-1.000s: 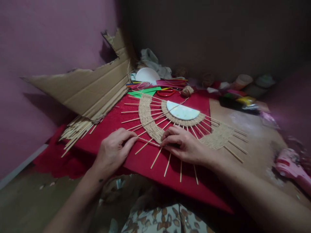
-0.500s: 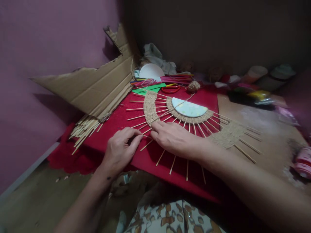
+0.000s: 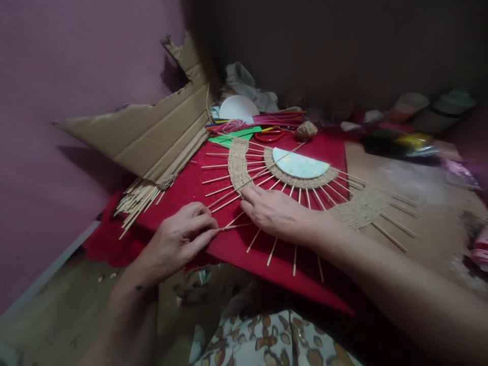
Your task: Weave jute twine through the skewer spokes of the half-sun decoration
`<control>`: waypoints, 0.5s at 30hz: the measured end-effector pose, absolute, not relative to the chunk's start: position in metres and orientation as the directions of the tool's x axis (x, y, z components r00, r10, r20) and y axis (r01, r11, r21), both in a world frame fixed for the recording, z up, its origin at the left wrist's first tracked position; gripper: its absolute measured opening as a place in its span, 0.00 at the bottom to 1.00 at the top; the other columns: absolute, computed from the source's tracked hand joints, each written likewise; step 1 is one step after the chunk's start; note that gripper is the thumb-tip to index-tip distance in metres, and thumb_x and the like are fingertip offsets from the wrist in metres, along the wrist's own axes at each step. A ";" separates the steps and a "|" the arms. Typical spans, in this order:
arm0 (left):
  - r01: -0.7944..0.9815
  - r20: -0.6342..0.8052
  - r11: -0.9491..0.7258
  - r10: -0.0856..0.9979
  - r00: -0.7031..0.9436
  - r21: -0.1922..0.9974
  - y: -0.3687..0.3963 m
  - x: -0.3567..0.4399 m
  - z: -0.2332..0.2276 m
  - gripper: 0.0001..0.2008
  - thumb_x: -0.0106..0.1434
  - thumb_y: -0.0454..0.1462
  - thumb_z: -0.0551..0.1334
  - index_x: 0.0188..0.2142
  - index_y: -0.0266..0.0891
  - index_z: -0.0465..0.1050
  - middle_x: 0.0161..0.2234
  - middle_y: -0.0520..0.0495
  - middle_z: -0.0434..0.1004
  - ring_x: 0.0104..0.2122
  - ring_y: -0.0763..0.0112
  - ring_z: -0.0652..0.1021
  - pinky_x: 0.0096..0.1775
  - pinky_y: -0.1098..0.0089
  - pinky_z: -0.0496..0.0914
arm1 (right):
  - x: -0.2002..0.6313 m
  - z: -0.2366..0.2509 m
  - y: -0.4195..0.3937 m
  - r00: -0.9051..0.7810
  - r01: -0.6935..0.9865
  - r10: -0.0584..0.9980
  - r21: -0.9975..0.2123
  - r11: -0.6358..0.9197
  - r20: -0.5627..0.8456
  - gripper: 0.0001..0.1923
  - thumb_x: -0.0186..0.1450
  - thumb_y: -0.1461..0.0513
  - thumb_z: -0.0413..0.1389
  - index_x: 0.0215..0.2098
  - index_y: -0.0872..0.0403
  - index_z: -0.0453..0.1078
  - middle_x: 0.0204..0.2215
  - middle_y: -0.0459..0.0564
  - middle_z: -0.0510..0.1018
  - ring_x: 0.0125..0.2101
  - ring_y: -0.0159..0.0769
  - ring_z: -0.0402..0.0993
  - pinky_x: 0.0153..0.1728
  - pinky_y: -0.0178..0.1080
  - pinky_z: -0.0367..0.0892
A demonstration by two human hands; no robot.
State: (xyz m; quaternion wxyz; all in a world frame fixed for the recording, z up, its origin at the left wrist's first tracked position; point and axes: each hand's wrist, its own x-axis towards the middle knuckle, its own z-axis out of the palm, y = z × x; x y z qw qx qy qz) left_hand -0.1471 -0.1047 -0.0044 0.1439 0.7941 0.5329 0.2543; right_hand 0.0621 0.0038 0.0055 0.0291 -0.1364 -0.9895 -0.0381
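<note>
Twine strand (image 3: 232, 226) pinched in left fingers (image 3: 204, 231), right hand (image 3: 278, 213) flat on woven band (image 3: 238, 168)

A low surface is covered with a red felt sheet (image 3: 229, 249), which hangs over its near edge, beside a bare brown board (image 3: 385, 168) on the right. On the felt lies a half-round woven piece of sticks and twine (image 3: 301, 180), with a pile of loose sticks (image 3: 137, 203) at the left edge under a torn sheet of cardboard (image 3: 152, 137) that leans toward the pink wall. Along the far edge lie red scissors (image 3: 269, 136), a green paper sheet (image 3: 232, 137), a ball of twine (image 3: 306, 130) and a white half-disc (image 3: 238, 108), with blurred clutter further right.
</note>
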 end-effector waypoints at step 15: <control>0.806 0.187 -0.448 0.894 0.407 0.386 -0.103 -0.154 0.001 0.08 0.66 0.35 0.54 0.34 0.39 0.71 0.34 0.47 0.67 0.34 0.71 0.71 0.36 0.73 0.66 | 0.063 0.007 0.004 -0.956 0.284 0.282 0.009 0.959 0.082 0.16 0.71 0.67 0.37 0.42 0.59 0.66 0.41 0.58 0.69 0.39 0.41 0.63 0.27 0.38 0.60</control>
